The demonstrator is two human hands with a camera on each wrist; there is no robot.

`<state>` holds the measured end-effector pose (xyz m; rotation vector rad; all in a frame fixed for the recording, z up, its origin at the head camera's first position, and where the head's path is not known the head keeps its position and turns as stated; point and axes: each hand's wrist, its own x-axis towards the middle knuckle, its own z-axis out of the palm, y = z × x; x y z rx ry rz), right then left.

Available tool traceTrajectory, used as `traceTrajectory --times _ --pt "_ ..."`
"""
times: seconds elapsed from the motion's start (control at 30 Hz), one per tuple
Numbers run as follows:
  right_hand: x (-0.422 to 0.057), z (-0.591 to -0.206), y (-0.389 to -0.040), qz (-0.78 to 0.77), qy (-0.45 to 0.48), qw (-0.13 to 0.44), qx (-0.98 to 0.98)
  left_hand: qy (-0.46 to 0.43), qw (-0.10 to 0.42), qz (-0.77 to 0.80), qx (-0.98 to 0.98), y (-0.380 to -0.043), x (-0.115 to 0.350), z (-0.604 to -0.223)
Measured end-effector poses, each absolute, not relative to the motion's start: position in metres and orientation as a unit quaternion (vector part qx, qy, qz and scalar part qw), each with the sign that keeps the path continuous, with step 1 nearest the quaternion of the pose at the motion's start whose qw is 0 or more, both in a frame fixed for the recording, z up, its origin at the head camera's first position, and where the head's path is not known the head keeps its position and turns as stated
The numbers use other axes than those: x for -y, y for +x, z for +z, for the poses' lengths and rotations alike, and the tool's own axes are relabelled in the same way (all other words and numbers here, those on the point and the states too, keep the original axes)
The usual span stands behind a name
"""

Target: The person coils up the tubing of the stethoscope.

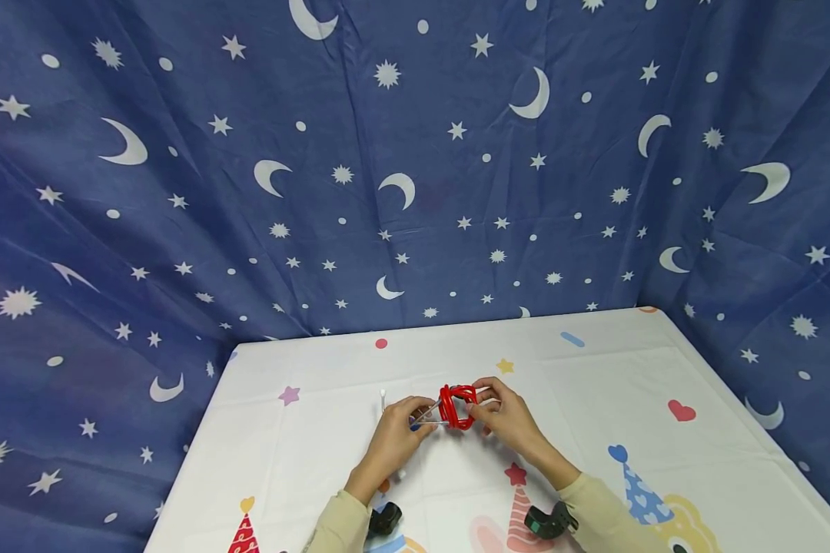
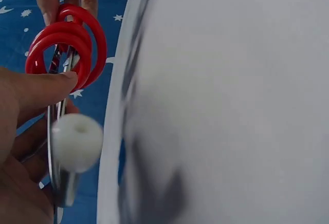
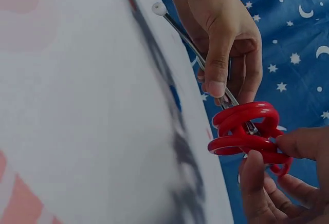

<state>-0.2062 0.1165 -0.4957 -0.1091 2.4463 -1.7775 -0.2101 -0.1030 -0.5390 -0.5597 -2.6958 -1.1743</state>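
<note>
Both hands hold one object over the table: slim metal rods (image 3: pixel 187 41) with white ball tips (image 2: pixel 77 144), and glossy red rings (image 3: pixel 247 113) looped around one end. My left hand (image 1: pixel 396 432) pinches the rods between thumb and fingers; its thumb lies right by the rings in the left wrist view. From the other side, my right hand (image 1: pixel 512 421) grips the red rings with thumb and fingertips. One white ball (image 3: pixel 159 8) sticks out beyond the left hand. The left palm partly hides the rods.
A white tablecloth (image 1: pixel 318 453) printed with stars, hearts and party hats covers the table. Behind it hangs a dark blue curtain (image 1: pixel 443 177) with moons and stars. A black wrist device (image 1: pixel 552 521) sits at the right sleeve, another (image 1: pixel 385 519) at the left.
</note>
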Motion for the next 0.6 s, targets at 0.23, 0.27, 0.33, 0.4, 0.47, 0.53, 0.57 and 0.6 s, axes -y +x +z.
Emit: traceTrajectory --times 0.23,0.27,0.33,0.4,0.47,0.53,0.57,0.6 --pt "-0.121 -0.533 -0.218 -0.585 -0.034 0.064 -0.808 -0.185 0.053 -0.397 0.897 -0.212 0.105 -0.547" --pt "-0.122 -0.534 -0.219 -0.586 -0.038 0.066 -0.807 -0.184 0.048 -0.397 0.898 -0.213 0.105 -0.548" --pt "-0.122 -0.537 -0.22 -0.584 -0.042 0.075 -0.807 -0.181 0.038 -0.398 0.898 -0.214 0.106 -0.549" --pt "-0.123 -0.539 -0.22 -0.586 -0.045 0.081 -0.805 -0.178 0.028 -0.4 0.899 -0.215 0.107 -0.55" --pt "-0.123 -0.54 -0.221 -0.585 -0.046 0.087 -0.805 -0.175 0.021 -0.4 0.9 -0.217 0.108 -0.551" --pt "-0.124 -0.541 -0.222 -0.585 -0.046 0.093 -0.805 -0.173 0.017 -0.397 0.901 -0.218 0.109 -0.552" --pt "-0.124 -0.542 -0.222 -0.584 -0.045 0.095 -0.805 -0.172 0.015 -0.399 0.901 -0.219 0.11 -0.552" --pt "-0.125 -0.542 -0.223 -0.585 -0.043 0.098 -0.804 -0.171 0.014 -0.398 0.901 -0.22 0.111 -0.553"
